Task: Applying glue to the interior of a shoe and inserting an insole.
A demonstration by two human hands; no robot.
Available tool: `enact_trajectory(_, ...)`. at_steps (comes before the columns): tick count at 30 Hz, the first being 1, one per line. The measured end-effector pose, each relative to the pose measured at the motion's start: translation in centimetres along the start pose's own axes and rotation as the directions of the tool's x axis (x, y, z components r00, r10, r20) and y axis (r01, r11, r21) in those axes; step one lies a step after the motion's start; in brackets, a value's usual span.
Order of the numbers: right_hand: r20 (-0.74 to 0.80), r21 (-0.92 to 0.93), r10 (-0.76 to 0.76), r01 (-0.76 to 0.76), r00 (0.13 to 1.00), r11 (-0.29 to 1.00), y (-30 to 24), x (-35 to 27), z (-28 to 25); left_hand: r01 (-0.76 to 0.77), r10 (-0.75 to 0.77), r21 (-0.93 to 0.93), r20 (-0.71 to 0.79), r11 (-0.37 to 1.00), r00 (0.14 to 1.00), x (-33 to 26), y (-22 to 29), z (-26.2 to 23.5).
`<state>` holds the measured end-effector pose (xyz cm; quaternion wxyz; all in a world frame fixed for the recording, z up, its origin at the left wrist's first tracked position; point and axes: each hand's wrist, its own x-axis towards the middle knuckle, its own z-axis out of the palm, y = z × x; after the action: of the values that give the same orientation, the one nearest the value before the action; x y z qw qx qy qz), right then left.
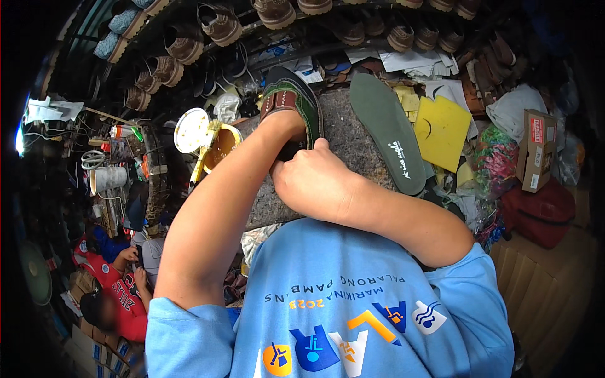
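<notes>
A brown and green leather shoe (pixel 307 104) lies toe-away on a worn dark grey work surface (pixel 337 126). My left hand (pixel 288 123) reaches into the shoe's opening, and its fingers are hidden inside. At the heel end, my right hand (pixel 315 179) is closed, with its thumb pressed against the shoe's rear edge. Right of the shoe rests a dark green insole (pixel 381 126) with white lettering. To the left stands an open can of brown glue (pixel 225 146), a brush (pixel 207 151) across its rim and a round lid (pixel 191 130) beside it.
Brown shoes (pixel 219 26) line racks along the far side. Yellow sheets (pixel 444 132), a shoe box (pixel 535 151) and a dark red bag (pixel 539 211) sit at the right. Scissors (pixel 92 159) and a white cup (pixel 108 181) are at left. Another person in red (pixel 110 283) sits lower left.
</notes>
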<state>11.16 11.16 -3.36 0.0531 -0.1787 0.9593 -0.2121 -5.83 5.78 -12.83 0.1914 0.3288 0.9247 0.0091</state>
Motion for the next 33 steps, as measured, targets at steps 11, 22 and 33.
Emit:
enact_trajectory(11, 0.02, 0.015, 0.107, -0.107, 0.994, 0.994, 2.4, -2.1, 1.1, -0.007, 0.002, -0.049, -0.099, 0.999, 0.995, 2.3, 3.0, 6.5)
enact_trajectory(22, -0.036, 0.011, 0.032, -0.031, 0.999, 0.999, 0.2, -0.6, 1.0, -0.24, 0.383, 0.379, -0.367, 0.894, 0.847, 6.6, -12.8, 18.9)
enact_trajectory(33, -0.106, 0.041, 0.065, -0.061, 0.992, 0.997, -0.6, -0.2, 1.1, -0.322, 0.374, 0.384, -0.067, 0.865, 0.925, 5.9, -10.3, 9.7)
